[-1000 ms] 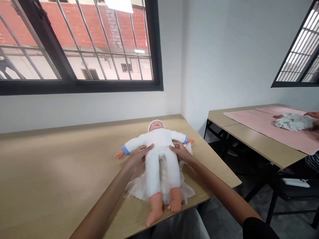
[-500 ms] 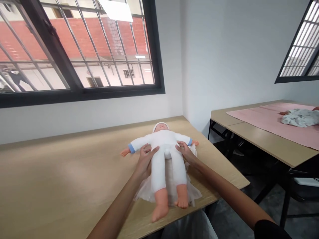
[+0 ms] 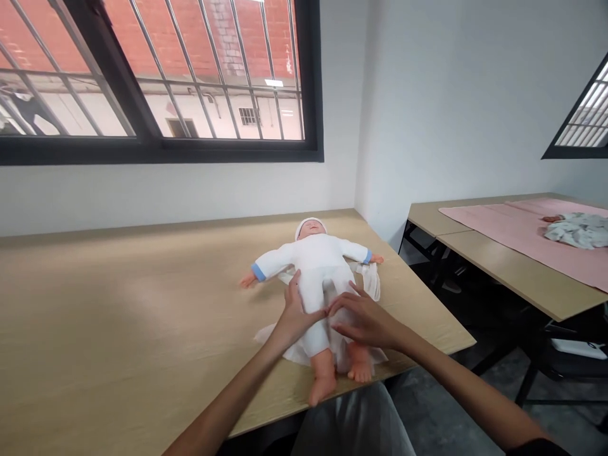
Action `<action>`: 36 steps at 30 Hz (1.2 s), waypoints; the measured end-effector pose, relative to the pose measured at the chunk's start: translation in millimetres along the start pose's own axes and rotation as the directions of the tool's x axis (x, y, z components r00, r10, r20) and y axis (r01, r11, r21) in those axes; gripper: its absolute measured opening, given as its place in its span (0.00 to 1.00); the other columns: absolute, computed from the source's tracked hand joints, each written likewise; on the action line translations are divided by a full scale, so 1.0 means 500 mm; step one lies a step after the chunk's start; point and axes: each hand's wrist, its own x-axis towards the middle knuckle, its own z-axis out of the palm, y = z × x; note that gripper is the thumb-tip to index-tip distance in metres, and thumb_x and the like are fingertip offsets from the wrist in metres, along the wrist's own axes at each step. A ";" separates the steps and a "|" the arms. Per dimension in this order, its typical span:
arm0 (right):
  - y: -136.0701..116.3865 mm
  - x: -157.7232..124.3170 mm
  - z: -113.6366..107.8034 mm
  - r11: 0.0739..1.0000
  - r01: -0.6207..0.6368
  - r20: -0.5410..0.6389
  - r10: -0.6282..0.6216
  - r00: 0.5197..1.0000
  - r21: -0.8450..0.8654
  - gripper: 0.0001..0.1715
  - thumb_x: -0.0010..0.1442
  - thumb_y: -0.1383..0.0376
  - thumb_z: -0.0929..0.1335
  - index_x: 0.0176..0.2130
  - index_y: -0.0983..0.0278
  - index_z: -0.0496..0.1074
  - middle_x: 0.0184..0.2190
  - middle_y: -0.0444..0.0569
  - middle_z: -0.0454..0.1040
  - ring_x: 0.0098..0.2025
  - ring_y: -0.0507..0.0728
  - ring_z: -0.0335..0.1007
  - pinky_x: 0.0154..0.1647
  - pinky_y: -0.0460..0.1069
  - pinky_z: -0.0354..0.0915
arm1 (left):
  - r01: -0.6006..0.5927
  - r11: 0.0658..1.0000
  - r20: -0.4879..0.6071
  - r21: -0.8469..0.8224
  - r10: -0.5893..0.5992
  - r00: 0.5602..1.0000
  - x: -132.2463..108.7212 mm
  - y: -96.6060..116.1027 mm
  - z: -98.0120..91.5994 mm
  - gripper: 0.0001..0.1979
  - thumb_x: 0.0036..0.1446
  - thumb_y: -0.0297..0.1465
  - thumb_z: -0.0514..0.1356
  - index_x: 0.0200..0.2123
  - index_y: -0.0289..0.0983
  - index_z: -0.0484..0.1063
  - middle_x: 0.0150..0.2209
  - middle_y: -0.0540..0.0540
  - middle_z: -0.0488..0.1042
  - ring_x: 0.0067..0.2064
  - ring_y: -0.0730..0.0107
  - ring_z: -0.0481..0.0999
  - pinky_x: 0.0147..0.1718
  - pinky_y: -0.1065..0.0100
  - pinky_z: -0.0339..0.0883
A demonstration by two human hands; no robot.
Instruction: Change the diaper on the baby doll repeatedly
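Observation:
A baby doll (image 3: 316,253) in a white suit with blue cuffs and a white cap lies on its back, arms spread, bare feet towards me. My left hand (image 3: 297,316) curves around one of its legs, thumb across the front and fingers at the outer side. Over the other leg is my right hand (image 3: 365,316), its fingers spread and touching the thigh. The tips of both hands meet near the gap between the legs. Beneath the doll lies a thin whitish cloth (image 3: 297,351), mostly covered; a bunched white part (image 3: 371,278) shows beside its hip.
The doll rests near the right corner of a wooden table (image 3: 142,316) against the wall. Rightwards, a second table (image 3: 498,269) bears a pink mat (image 3: 513,234) and another clothed doll (image 3: 577,229). A barred window (image 3: 190,69) is above. A chair (image 3: 577,367) stands at right.
Both hands have moved from the doll's hips down to its legs and closer together. The doll's legs have shifted slightly, and the camera has tilted down.

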 end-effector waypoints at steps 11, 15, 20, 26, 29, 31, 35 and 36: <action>0.040 -0.029 -0.042 0.948 0.137 0.302 -0.046 0.952 -0.288 0.17 0.57 0.73 0.62 0.45 0.61 0.71 0.41 0.47 0.73 0.48 0.54 0.70 0.68 0.58 0.42 | -0.080 0.928 0.430 0.363 -0.091 0.898 0.031 0.026 -0.103 0.52 0.44 0.33 0.68 0.68 0.41 0.42 0.59 0.36 0.64 0.59 0.49 0.64 0.56 0.53 0.62; 0.043 -0.035 -0.051 0.932 0.131 0.337 -0.011 0.942 -0.338 0.18 0.55 0.73 0.64 0.46 0.62 0.70 0.43 0.48 0.72 0.50 0.55 0.68 0.69 0.58 0.38 | -0.183 0.880 0.455 0.439 -0.042 0.889 0.039 0.016 -0.108 0.53 0.46 0.38 0.66 0.69 0.39 0.39 0.61 0.38 0.63 0.62 0.46 0.61 0.57 0.56 0.60; 0.045 -0.046 -0.038 0.911 0.138 0.310 -0.012 0.951 -0.388 0.22 0.53 0.73 0.65 0.47 0.58 0.72 0.45 0.47 0.71 0.51 0.55 0.67 0.69 0.60 0.34 | -0.220 0.850 0.399 0.479 0.012 0.917 0.040 0.002 -0.099 0.52 0.44 0.42 0.67 0.68 0.44 0.43 0.66 0.44 0.55 0.64 0.44 0.58 0.56 0.61 0.62; 0.043 -0.048 -0.029 0.891 0.120 0.252 -0.007 0.968 -0.438 0.17 0.57 0.69 0.66 0.44 0.54 0.76 0.44 0.47 0.70 0.51 0.55 0.67 0.68 0.62 0.30 | -0.194 0.849 0.405 0.492 -0.026 0.914 0.033 0.014 -0.091 0.51 0.48 0.40 0.64 0.68 0.41 0.38 0.69 0.39 0.44 0.65 0.47 0.56 0.59 0.53 0.57; 0.038 -0.047 -0.026 0.892 0.109 0.233 -0.004 0.972 -0.439 0.15 0.57 0.67 0.67 0.44 0.55 0.76 0.45 0.47 0.70 0.50 0.56 0.66 0.68 0.62 0.30 | -0.151 0.887 0.401 0.437 -0.042 0.915 0.028 0.022 -0.085 0.51 0.47 0.37 0.65 0.68 0.43 0.39 0.68 0.38 0.49 0.63 0.49 0.59 0.59 0.51 0.58; 0.037 -0.047 -0.024 0.903 0.099 0.224 -0.003 0.975 -0.419 0.12 0.57 0.67 0.67 0.41 0.56 0.76 0.44 0.48 0.70 0.50 0.57 0.66 0.68 0.63 0.32 | -0.126 0.901 0.411 0.415 -0.062 0.909 0.024 0.027 -0.082 0.51 0.48 0.37 0.64 0.68 0.43 0.37 0.66 0.38 0.54 0.63 0.50 0.61 0.58 0.51 0.58; 0.047 -0.044 -0.020 0.956 0.036 0.164 0.013 0.986 -0.291 0.12 0.59 0.71 0.63 0.38 0.61 0.74 0.42 0.48 0.72 0.46 0.56 0.68 0.66 0.63 0.42 | -0.171 0.877 0.412 0.449 -0.033 0.911 0.020 0.030 -0.082 0.50 0.49 0.40 0.64 0.68 0.42 0.39 0.68 0.39 0.48 0.65 0.49 0.57 0.59 0.53 0.58; 0.051 -0.042 -0.020 0.973 0.002 0.132 0.030 0.991 -0.233 0.13 0.59 0.72 0.62 0.38 0.62 0.73 0.40 0.48 0.73 0.44 0.56 0.68 0.64 0.62 0.46 | -0.194 0.863 0.401 0.467 -0.012 0.916 0.020 0.026 -0.083 0.49 0.48 0.41 0.64 0.68 0.41 0.41 0.68 0.39 0.47 0.65 0.48 0.55 0.59 0.54 0.58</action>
